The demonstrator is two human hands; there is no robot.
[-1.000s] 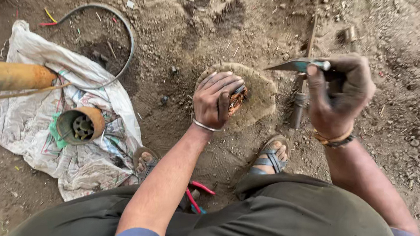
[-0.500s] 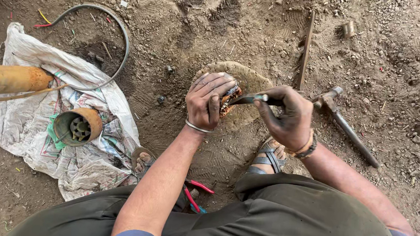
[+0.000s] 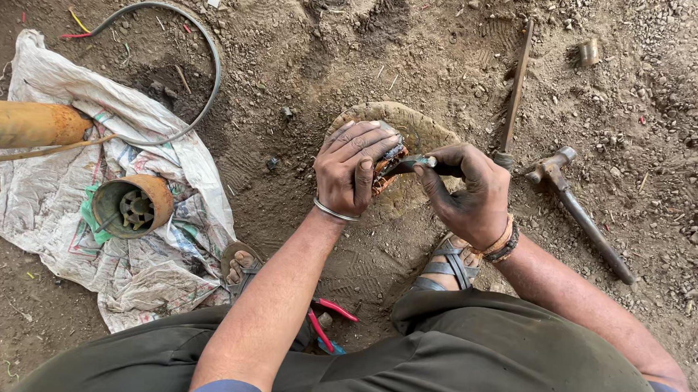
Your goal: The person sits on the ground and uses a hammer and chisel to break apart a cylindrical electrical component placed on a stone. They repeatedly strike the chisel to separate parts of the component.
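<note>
My left hand (image 3: 354, 168) grips a small round part with copper-coloured windings (image 3: 384, 172), holding it down on a flat round stone or wooden block (image 3: 418, 129) set in the dirt. My right hand (image 3: 466, 193) is closed around a slim metal tool (image 3: 417, 161) whose tip points left into the wound part. Both hands are dirty with grease. The part is mostly covered by my left fingers.
A hammer (image 3: 580, 212) lies on the dirt to the right, a long flat metal bar (image 3: 517, 85) behind it. On the left, a white sack (image 3: 142, 272) carries a rusty cylindrical housing (image 3: 130, 205) and an orange pipe (image 3: 18, 123). Red-handled pliers (image 3: 325, 320) lie by my sandalled feet.
My right hand came down from the upper right with the tool and now presses its tip against the wound part. The left hand stayed on the part.
</note>
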